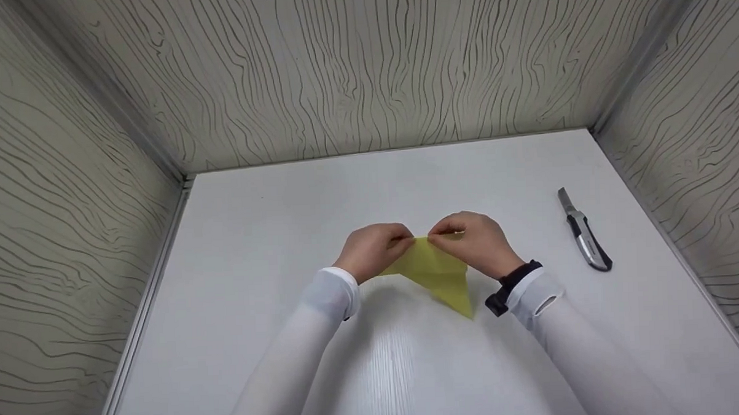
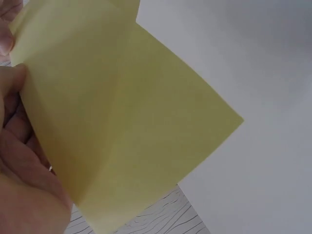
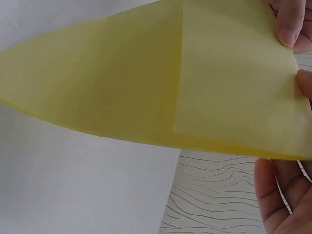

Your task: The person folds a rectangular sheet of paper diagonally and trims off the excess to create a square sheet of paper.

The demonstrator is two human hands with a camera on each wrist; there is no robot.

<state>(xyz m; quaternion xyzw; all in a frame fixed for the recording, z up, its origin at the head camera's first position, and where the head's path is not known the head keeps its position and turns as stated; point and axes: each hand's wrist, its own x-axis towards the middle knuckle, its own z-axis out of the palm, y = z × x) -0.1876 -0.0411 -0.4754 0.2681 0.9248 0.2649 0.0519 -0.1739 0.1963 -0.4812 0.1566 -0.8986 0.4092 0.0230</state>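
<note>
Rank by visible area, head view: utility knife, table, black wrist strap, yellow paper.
1. Table
2. Yellow paper, partly hidden
3. Utility knife
4. Black wrist strap, partly wrapped out of sight

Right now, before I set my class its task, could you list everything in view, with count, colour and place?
Paper sheet: one, yellow, with a fold, held above the table between both hands
Utility knife: one, silver and black, on the table to the right of the right hand
Table: one, white, under the hands
Wall panels: three, pale with dark wood-grain lines, at the back, left and right
Corner strips: two, grey, where the panels meet
Wristband: one, black, on the right wrist
Sleeves: two, white, one on each arm
Left hand: one, pinching the paper's edge
Right hand: one, pinching the same edge
</note>
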